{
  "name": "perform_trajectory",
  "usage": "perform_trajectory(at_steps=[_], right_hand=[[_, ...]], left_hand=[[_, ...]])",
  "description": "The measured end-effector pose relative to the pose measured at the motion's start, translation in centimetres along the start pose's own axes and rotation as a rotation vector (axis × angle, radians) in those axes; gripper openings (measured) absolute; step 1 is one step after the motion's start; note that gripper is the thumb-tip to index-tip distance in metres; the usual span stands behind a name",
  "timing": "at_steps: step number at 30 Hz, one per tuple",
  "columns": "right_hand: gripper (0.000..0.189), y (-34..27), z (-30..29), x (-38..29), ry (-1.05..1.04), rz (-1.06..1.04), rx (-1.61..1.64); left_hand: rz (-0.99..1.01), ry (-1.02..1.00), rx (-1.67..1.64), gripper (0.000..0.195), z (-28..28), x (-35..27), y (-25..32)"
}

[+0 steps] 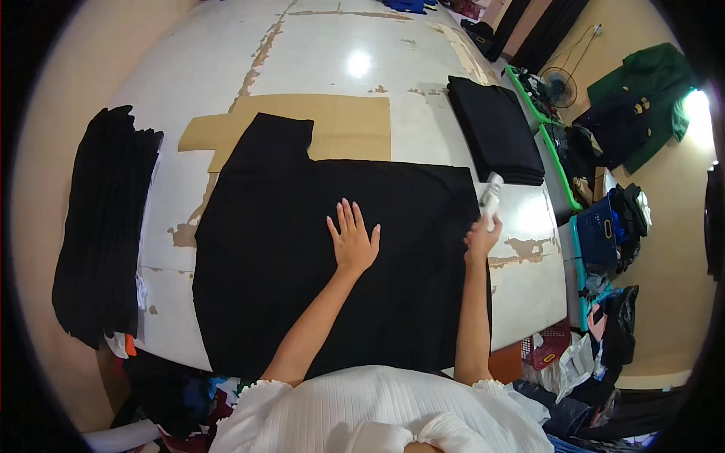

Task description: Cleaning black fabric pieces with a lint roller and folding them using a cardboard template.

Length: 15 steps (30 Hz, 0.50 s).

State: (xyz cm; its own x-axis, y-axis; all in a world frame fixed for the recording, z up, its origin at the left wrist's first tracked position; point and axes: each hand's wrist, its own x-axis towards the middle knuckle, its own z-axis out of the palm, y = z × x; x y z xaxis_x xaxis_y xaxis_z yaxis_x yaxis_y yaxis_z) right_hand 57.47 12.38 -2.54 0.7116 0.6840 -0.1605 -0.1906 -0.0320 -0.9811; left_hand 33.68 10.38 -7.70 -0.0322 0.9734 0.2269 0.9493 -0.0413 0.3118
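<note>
A large piece of black fabric [340,294] is spread flat on a worn white table [317,62], partly over brown paper or card pieces [351,127]. My left hand [354,240] lies palm down on the fabric near its middle, fingers apart. At the fabric's right edge, my right hand [482,235] grips a small white handheld object [491,193], blurred, its kind unclear. Just beyond that object is a folded stack of black fabric [495,130].
Along the table's left side lies a pile of black fabric [105,226]. Right of the table stand green-rimmed bins [558,167], a blue plastic basket [597,232] and a dark red basket [546,345] among clothes and bags. A fan [558,87] is beyond.
</note>
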Motion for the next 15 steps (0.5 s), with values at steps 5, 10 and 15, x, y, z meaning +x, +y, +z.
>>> perform_trajectory(at_steps=[5, 10, 15], right_hand=[[0.036, -0.6, 4.4, -6.1, -0.924, 0.048, -0.367], [0.034, 1.0, 2.7, -0.9, -0.500, 0.021, -0.321], [0.035, 1.2, 0.6, 2.1, -0.160, -0.136, -0.210]], left_hand=[[-0.010, -0.022, 0.004, 0.068, -0.1, -0.3, -0.4], [0.023, 0.020, -0.018, 0.068, 0.3, -0.3, -0.7], [0.035, -0.011, -0.004, 0.067, 0.2, 0.1, 0.1]])
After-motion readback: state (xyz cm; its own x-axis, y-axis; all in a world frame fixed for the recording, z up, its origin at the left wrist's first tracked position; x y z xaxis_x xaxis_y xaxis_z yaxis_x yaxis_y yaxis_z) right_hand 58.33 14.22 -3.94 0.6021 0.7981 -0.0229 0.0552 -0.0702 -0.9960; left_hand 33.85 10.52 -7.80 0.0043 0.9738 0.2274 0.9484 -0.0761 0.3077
